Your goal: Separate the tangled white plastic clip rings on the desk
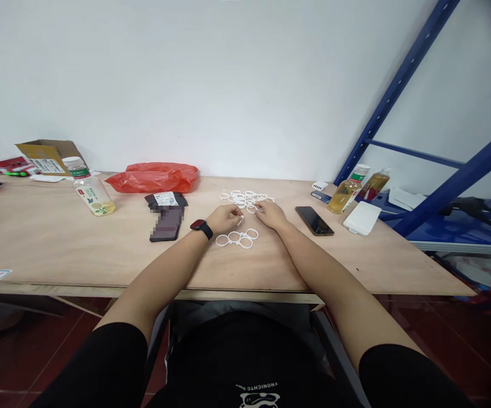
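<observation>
Wood, pale and faintly grained, formed the tabletop (122, 258), its far edge running along a plain white wall (237, 85). Red tiles (16, 368) covered the floor below, and a blue metal frame (398, 84) rose slantwise at the right. Toward the wall, mid-table, lay a heap of white rings (247, 196); nearer the front edge sat a separate group of four white rings (230, 242). The left hand (225, 218), wearing a black watch (201, 228) at the wrist, was pinched around a small white piece (240, 220), its shape mostly hidden. The right hand (270, 214) was at the heap's near right side, fingers curled; whether they gripped a ring could not be told. Leftward were a crumpled red bag (156, 178), a bottle (92, 192) and an open cardboard box (50, 156); rightward lay a dark phone (314, 220) and a white case (362, 217), near a bottle of yellow liquid (345, 194).
</observation>
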Action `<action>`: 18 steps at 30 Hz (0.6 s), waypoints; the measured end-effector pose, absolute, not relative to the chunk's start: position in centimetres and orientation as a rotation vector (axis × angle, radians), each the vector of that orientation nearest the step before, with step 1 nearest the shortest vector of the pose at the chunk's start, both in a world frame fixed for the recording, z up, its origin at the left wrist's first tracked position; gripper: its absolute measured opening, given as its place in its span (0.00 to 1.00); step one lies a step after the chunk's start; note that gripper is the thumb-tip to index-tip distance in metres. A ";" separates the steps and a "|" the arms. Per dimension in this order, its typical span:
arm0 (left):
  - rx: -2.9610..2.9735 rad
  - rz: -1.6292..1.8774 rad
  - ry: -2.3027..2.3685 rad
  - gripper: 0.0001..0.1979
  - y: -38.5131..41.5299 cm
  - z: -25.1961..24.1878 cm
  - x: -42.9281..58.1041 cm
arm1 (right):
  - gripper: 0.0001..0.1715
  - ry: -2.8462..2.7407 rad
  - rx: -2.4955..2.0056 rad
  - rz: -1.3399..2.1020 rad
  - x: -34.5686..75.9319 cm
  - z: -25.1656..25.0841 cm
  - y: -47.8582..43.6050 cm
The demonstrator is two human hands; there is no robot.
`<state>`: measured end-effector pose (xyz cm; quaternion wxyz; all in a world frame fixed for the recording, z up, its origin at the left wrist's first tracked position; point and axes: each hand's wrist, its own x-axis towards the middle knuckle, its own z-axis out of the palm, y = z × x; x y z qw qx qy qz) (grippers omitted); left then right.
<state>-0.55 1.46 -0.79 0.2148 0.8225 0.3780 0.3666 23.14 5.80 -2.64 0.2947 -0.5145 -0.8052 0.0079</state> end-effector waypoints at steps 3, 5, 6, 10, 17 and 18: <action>2.436 0.990 0.949 0.05 1.1 -0.7 0.1 | 0.19 -2.196 -1.416 0.020 23.5 -3.0 6.0; 2.525 0.908 0.885 0.05 0.8 -0.7 0.5 | 0.18 -2.218 -1.438 0.018 23.3 -2.9 5.9; 2.558 0.835 0.873 0.05 0.6 -0.6 0.7 | 0.18 -2.230 -1.450 0.021 23.1 -2.8 5.8; 2.636 0.611 0.880 0.07 -0.1 -0.2 1.1 | 0.19 -2.290 -1.478 0.054 22.7 -2.4 5.5; 2.522 0.609 0.946 0.11 -0.9 0.3 1.1 | 0.22 -2.216 -1.417 0.109 22.6 -2.0 5.2; 2.473 0.630 0.951 0.11 -0.9 0.3 1.1 | 0.22 -2.186 -1.413 0.113 22.6 -2.0 5.3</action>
